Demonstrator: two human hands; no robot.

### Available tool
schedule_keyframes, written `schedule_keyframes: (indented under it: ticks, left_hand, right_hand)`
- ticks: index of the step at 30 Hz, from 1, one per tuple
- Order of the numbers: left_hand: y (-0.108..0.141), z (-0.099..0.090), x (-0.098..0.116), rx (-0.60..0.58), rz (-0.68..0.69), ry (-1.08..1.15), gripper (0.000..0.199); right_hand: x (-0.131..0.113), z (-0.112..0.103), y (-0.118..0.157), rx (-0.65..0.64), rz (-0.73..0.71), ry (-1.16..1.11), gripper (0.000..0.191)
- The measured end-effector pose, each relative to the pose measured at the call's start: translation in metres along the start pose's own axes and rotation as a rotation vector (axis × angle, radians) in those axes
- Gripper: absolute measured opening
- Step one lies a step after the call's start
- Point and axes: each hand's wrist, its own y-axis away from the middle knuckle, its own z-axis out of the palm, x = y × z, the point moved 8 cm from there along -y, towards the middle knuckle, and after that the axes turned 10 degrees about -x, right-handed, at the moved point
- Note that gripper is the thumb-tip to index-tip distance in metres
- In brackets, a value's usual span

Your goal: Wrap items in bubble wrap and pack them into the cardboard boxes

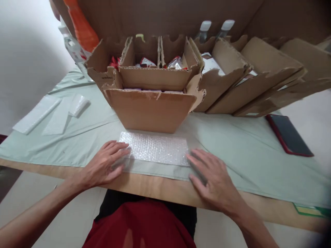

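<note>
Leftmost, well out beyond the fingers of the left hand (107, 163), three pale pieces of plastic wrap (36, 113) lie flat on a light green cloth (23, 148). Farther off than those same fingers, up and to the left, a clear bottle (73, 48) leans next to an orange bottle (84, 31). The left hand comes next, its fingers stretched out and its thumb spread apart from them, with the fingertips over the left end of a bubble-wrap sheet (157, 148); whether they press on it I cannot tell. That sheet lies flat on the cloth between the two sets of fingers, its near edge close to the wooden table edge (152, 184). Straight beyond it, past both hands' fingertips, stands a cardboard box (153, 110), with cardboard compartments behind it holding small packets (176, 63). Off beyond the right fingers, two white caps top bottles (204, 31) behind the cardboard. The right hand (213, 175) has its fingers extended and its thumb well apart from them, the tips just at the sheet's right end; contact is unclear. Past these fingers, farther back and to the right, cardboard bins (261, 51) lean in a row, and well to their right lies a dark phone (291, 136) in a red case.
</note>
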Motion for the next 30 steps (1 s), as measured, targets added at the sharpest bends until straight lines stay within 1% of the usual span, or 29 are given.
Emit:
schedule_keyframes:
  ticks: [2, 3, 5, 6, 8, 9, 10, 11, 12, 14, 15, 17, 19, 21, 23, 24, 25, 27, 28, 30]
  left_hand:
    - [0.0, -0.013, 0.009, 0.06, -0.001, 0.061, 0.038]
    - [-0.005, -0.018, 0.016, 0.088, 0.002, 0.075, 0.036]
    - [-0.018, -0.023, 0.028, 0.133, 0.018, 0.065, 0.033]
    - [-0.027, -0.021, 0.033, 0.137, 0.023, 0.048, 0.032]
    - [-0.041, -0.007, 0.034, 0.089, 0.01, 0.0, 0.035]
    - [-0.045, 0.004, 0.03, 0.042, -0.013, -0.021, 0.037]
    - [-0.046, 0.016, 0.024, -0.011, -0.04, -0.036, 0.041]
    - [-0.045, 0.026, 0.017, -0.063, -0.064, -0.042, 0.044]
    - [-0.042, 0.035, 0.011, -0.105, -0.079, -0.04, 0.046]
    - [-0.034, 0.047, 0.001, -0.156, -0.083, -0.019, 0.051]
    - [-0.03, 0.05, -0.001, -0.164, -0.077, -0.004, 0.053]
    - [-0.026, 0.051, -0.002, -0.156, -0.058, 0.034, 0.056]
    - [-0.025, 0.045, -0.002, -0.094, -0.058, 0.07, 0.053]
    - [-0.021, 0.03, -0.007, 0.034, -0.123, 0.074, 0.046]
    - [-0.013, 0.014, -0.02, 0.162, -0.259, 0.023, 0.039]
    - [-0.008, 0.009, -0.027, 0.194, -0.334, -0.018, 0.036]
    - [-0.003, 0.005, -0.034, 0.199, -0.407, -0.062, 0.034]
    - [0.004, 0.002, -0.045, 0.152, -0.522, -0.141, 0.033]
    - [0.006, 0.003, -0.048, 0.119, -0.564, -0.169, 0.033]
    - [0.007, 0.005, -0.052, 0.073, -0.627, -0.189, 0.032]
  right_hand:
    - [0.003, -0.011, -0.001, 0.057, 0.053, -0.041, 0.041]
    - [-0.002, -0.014, -0.008, 0.067, 0.052, -0.065, 0.039]
    - [-0.027, -0.014, -0.034, 0.025, -0.01, -0.112, 0.038]
    - [-0.043, -0.009, -0.049, -0.02, -0.056, -0.131, 0.038]
    - [-0.071, 0.006, -0.078, -0.127, -0.132, -0.149, 0.039]
    - [-0.078, 0.015, -0.088, -0.176, -0.152, -0.144, 0.039]
    - [-0.081, 0.024, -0.092, -0.217, -0.164, -0.129, 0.038]
    - [-0.078, 0.032, -0.091, -0.245, -0.171, -0.107, 0.038]
    - [-0.07, 0.037, -0.085, -0.253, -0.17, -0.083, 0.039]
    - [-0.042, 0.04, -0.06, -0.215, -0.131, -0.041, 0.039]
    - [-0.024, 0.036, -0.044, -0.174, -0.084, -0.035, 0.039]
    - [0.014, 0.022, -0.016, -0.103, 0.059, -0.054, 0.036]
    - [0.04, 0.005, -0.001, -0.033, 0.19, -0.087, 0.034]
    - [0.049, -0.006, -0.005, 0.022, 0.242, -0.107, 0.033]
    - [0.048, -0.006, -0.024, 0.038, 0.232, -0.109, 0.035]
    - [0.046, -0.002, -0.036, 0.034, 0.227, -0.106, 0.036]
    - [0.046, 0.004, -0.047, 0.025, 0.227, -0.1, 0.038]
    - [0.045, 0.017, -0.065, 0.009, 0.232, -0.079, 0.042]
    - [0.045, 0.022, -0.071, 0.009, 0.231, -0.073, 0.042]
    - [0.042, 0.027, -0.074, 0.031, 0.213, -0.094, 0.035]
